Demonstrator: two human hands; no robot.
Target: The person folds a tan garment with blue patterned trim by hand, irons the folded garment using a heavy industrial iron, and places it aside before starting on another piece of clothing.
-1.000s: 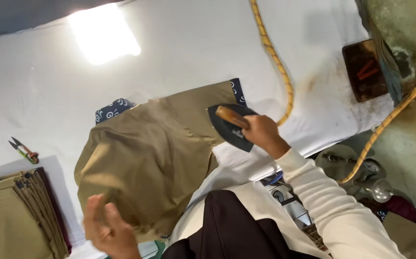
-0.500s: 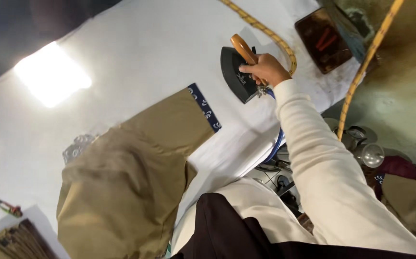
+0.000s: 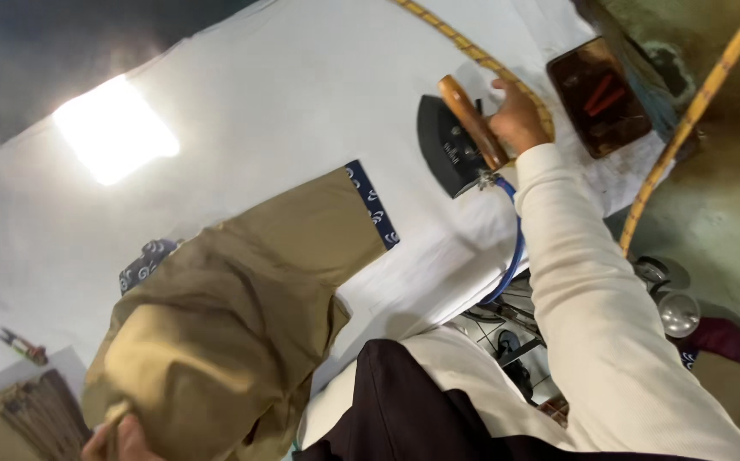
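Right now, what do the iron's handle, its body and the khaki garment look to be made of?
Iron under the right hand: the handle looks like varnished wood, brown with a slight shine. The body looks like dark matte metal, though coated plastic is possible. Khaki garment, gripped at its lower end by the left hand: a woven, cotton-like matte cloth that creases softly, with a blue patterned trim.

Single head view, tilted, looking steeply down over own chest at white table [image 3: 285, 111], close range
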